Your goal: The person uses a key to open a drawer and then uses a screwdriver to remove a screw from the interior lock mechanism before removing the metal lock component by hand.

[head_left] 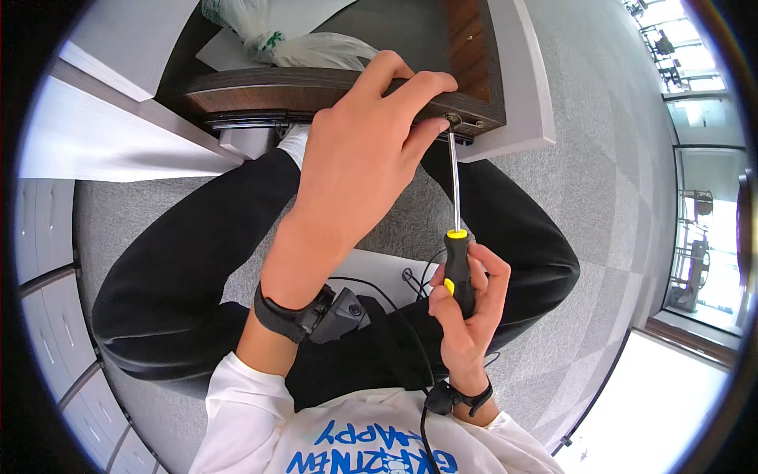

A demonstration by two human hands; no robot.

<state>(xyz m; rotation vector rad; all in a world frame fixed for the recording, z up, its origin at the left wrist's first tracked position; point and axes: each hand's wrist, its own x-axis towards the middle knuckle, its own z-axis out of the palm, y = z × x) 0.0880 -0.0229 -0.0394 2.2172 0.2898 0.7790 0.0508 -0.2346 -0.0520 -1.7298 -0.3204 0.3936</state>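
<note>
The right grip clasps a black-and-yellow-handled steel screwdriver, while the left grip holds a dark-brown wood-grain drawer rim.

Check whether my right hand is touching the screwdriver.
Touching. The head view shows your right hand holding the screwdriver handle, with the thumb and fingers closed against it.

The screwdriver has a black handle with yellow accents and a slim silver shaft; it points away, slightly leftward, its tip at a small metal fitting on the drawer's near right corner. The dark-brown wood-grain drawer lies at the far side, open-topped, its near wall running left to right
</note>
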